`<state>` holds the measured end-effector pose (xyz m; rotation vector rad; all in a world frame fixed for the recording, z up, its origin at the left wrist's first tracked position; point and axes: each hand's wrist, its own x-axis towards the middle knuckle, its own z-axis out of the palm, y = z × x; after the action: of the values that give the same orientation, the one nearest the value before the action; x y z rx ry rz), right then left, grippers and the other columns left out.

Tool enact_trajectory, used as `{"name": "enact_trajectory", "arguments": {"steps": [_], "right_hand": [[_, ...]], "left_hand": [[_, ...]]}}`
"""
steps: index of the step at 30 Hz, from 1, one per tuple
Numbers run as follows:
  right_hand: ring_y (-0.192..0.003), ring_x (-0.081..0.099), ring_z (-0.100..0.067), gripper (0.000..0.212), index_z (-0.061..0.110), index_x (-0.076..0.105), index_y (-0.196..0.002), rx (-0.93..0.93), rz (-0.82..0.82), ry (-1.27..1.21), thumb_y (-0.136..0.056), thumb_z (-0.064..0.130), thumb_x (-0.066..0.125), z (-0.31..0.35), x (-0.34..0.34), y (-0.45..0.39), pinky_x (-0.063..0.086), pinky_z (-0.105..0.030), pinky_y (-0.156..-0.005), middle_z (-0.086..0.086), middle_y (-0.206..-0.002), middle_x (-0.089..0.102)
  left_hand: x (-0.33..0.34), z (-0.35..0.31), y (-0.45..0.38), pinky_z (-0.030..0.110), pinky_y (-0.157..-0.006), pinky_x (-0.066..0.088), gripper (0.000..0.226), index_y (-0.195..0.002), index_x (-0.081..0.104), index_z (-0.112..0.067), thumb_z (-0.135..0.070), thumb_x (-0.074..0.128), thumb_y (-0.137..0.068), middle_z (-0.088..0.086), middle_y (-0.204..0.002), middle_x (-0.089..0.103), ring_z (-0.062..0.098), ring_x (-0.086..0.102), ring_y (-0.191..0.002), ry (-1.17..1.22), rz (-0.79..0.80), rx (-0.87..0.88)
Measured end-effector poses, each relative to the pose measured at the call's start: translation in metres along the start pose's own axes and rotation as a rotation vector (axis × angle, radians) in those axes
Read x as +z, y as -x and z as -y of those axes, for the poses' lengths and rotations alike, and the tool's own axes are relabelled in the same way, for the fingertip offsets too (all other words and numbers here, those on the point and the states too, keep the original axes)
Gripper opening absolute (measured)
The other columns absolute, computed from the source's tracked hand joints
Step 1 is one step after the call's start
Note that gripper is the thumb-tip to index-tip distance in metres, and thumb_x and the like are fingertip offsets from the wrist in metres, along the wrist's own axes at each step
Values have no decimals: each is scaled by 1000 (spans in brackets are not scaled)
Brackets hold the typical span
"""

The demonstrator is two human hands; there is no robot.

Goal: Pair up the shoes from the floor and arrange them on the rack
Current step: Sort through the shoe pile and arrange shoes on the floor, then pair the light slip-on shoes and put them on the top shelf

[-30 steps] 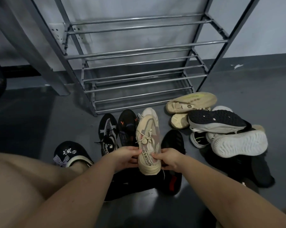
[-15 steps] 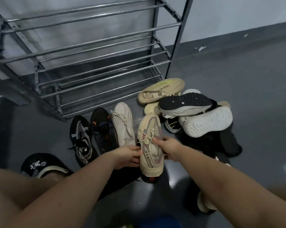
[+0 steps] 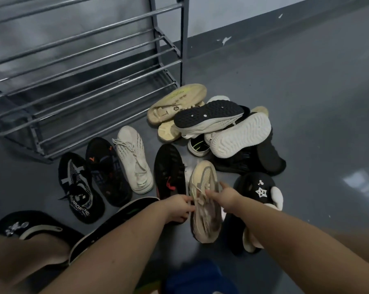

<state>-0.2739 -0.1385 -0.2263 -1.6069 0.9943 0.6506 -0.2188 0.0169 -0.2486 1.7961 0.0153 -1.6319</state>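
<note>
Currently: beige sneaker [image 3: 204, 200], held between both hands, left hand [image 3: 177, 209] and right hand [image 3: 227, 198] each pinching its laces. Beyond the hands: shoe pile [image 3: 221, 128] on the floor [image 3: 306, 102]. Beyond the left hand: metal rack [image 3: 83, 71], white sneaker [image 3: 134, 158].

The rack [image 3: 83, 66] stands at ten o'clock on the floor [image 3: 306, 102]. Four sneakers [image 3: 134, 160] line up before it; a shoe pile [image 3: 221, 126] lies at one o'clock.
</note>
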Motion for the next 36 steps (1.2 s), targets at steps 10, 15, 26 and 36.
{"name": "enact_trajectory", "arguments": {"steps": [10, 15, 26, 36], "right_hand": [[-131, 40, -27, 64, 21, 26, -148, -621, -294, 928, -93, 40, 51, 68, -34, -25, 39, -38, -102, -8, -144, 39], [-130, 39, -28, 60, 19, 29, -145, -657, -414, 1048, -93, 41, 51, 115, -52, -42, 37, -38, -101, -8, -142, 41], [-148, 9, -22, 63, 23, 21, -150, -608, -360, 1014, -96, 53, 34, 158, -73, -112, 11, -41, -119, -2, -160, 15], [-145, 18, -26, 63, 23, 27, -148, -582, -368, 1021, -95, 57, 28, 188, -73, -155, 6, -46, -119, -6, -153, 31]], "left_hand": [[-55, -70, 4, 30, -112, 28, 58, -147, 29, -17, -29, 51, -94, 7, -152, 32, 23, 34, -138, -540, -541, 289], [-88, -103, 9, 37, -115, 25, 62, -148, 22, -17, -35, 48, -95, 9, -155, 21, 29, 26, -141, -739, -639, 299], [-137, -143, -41, 33, -111, 31, 65, -146, 30, -17, -43, 54, -91, 8, -148, 39, 25, 39, -134, -342, -650, 263], [-136, -155, -81, 35, -76, 54, 41, -123, 51, -6, -34, 54, -93, 15, -109, 60, 23, 59, -81, 381, -474, 142]]}}
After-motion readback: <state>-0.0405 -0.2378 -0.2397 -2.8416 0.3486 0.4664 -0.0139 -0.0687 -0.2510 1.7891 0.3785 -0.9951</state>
